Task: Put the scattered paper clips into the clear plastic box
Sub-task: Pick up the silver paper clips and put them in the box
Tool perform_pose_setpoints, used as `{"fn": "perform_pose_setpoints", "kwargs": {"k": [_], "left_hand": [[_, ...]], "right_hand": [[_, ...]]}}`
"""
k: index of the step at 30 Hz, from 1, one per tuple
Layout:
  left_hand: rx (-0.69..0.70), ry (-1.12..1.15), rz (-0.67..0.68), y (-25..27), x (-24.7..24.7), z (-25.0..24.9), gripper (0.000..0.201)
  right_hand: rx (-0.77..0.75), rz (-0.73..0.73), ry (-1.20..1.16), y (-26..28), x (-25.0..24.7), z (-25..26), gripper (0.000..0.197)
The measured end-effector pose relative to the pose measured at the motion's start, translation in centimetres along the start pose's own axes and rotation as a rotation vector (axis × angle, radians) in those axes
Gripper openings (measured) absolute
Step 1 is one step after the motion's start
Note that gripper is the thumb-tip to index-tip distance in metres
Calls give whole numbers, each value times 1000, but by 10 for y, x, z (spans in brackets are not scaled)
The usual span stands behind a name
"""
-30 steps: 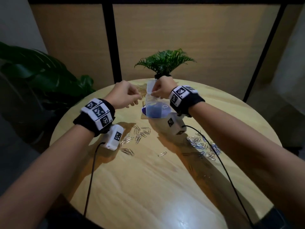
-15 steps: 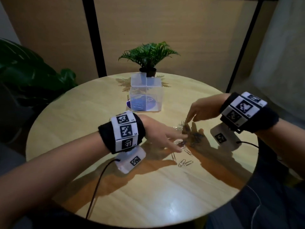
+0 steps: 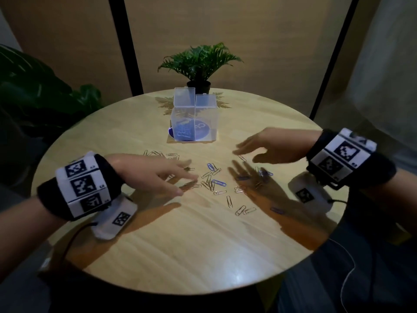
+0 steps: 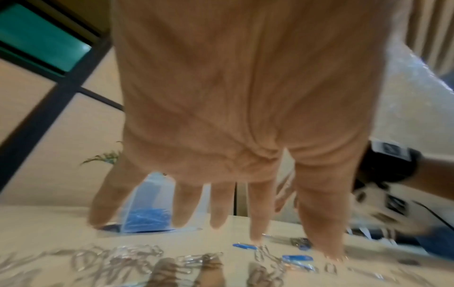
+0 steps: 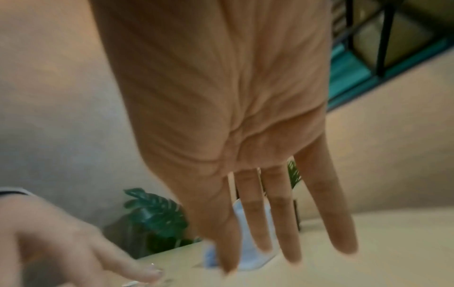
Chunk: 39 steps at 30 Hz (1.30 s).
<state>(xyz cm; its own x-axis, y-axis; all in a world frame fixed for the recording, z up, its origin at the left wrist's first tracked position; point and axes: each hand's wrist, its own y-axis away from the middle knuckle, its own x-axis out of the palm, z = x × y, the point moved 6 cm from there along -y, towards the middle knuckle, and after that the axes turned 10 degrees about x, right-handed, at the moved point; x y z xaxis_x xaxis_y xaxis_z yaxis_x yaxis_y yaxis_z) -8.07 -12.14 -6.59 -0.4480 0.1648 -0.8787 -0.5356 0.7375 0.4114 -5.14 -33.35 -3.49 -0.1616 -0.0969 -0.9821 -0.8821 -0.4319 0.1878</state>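
The clear plastic box (image 3: 206, 118) stands at the back of the round table with its two lid flaps up and blue clips inside. Silver and blue paper clips (image 3: 212, 180) lie scattered in front of it, with another row (image 3: 161, 154) further left. My left hand (image 3: 182, 180) reaches over the clips with straight, spread fingers and holds nothing. My right hand (image 3: 246, 152) hovers above the table to the right, fingers straight, its shadow falling on more clips (image 3: 262, 172). The left wrist view shows the spread fingers (image 4: 218, 203), the box (image 4: 150, 209) and clips (image 4: 137, 254). In the right wrist view, straight fingers (image 5: 285, 223) partly hide the box (image 5: 248, 254).
A small potted fern (image 3: 198, 64) stands right behind the box. A large leafy plant (image 3: 36, 86) fills the left background. A blue disc (image 3: 200, 132) lies under the box. The wooden table (image 3: 180, 245) ends close to my body, and cables hang from both wrist cameras.
Both hands have come back from the box to the scattered clips. Since half a second ago the right hand's fingers have straightened and the left hand's have spread.
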Motion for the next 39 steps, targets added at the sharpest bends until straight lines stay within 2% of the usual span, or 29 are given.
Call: {"fn": "perform_pose_setpoints", "kwargs": {"k": [2, 4, 6, 8, 10, 11, 13, 15, 18, 20, 22, 25, 30, 33, 36, 39], "left_hand": [[37, -84, -55, -13, -4, -12, 65], [130, -119, -48, -33, -2, -35, 69], [194, -117, 7, -52, 5, -54, 68], [233, -177, 24, -63, 11, -62, 56], [293, -196, -134, -65, 2, -66, 25], [307, -175, -236, -65, -5, -64, 16], [237, -112, -407, -63, -22, -54, 21], [153, -111, -469, -67, -31, -44, 22], [102, -188, -402, -74, -28, -44, 14], [103, -177, -414, -76, -28, -47, 10], [118, -188, -429, -77, -28, -54, 9], [123, -210, -406, -77, -25, -57, 12], [114, -194, -356, -78, -24, -54, 9], [92, -176, -316, -84, -21, -54, 6], [92, -166, -297, -88, -21, -54, 7], [106, -132, -347, -86, -27, -50, 5]], "right_hand": [[141, 19, 73, 6, -3, -24, 52], [238, 179, 165, 14, 9, -40, 55], [240, 328, 216, 26, 23, -42, 55], [200, 360, 196, 34, 31, -38, 53], [186, 249, 146, 37, 32, -32, 46], [197, 158, 113, 35, 31, -30, 41], [251, -2, 72, 29, 30, -30, 34], [322, -61, 41, 20, 30, -33, 31], [365, -73, -20, 6, 27, -29, 25], [354, -78, -60, -2, 27, -23, 20], [325, -35, -176, -8, 30, -18, 13], [279, 29, -328, -8, 29, -19, 14], [352, -138, -432, -6, 7, -54, 17], [392, -131, -406, -15, 10, -50, 22], [426, -87, -236, -27, 18, -31, 29], [431, -68, -173, -33, 21, -20, 30]]}}
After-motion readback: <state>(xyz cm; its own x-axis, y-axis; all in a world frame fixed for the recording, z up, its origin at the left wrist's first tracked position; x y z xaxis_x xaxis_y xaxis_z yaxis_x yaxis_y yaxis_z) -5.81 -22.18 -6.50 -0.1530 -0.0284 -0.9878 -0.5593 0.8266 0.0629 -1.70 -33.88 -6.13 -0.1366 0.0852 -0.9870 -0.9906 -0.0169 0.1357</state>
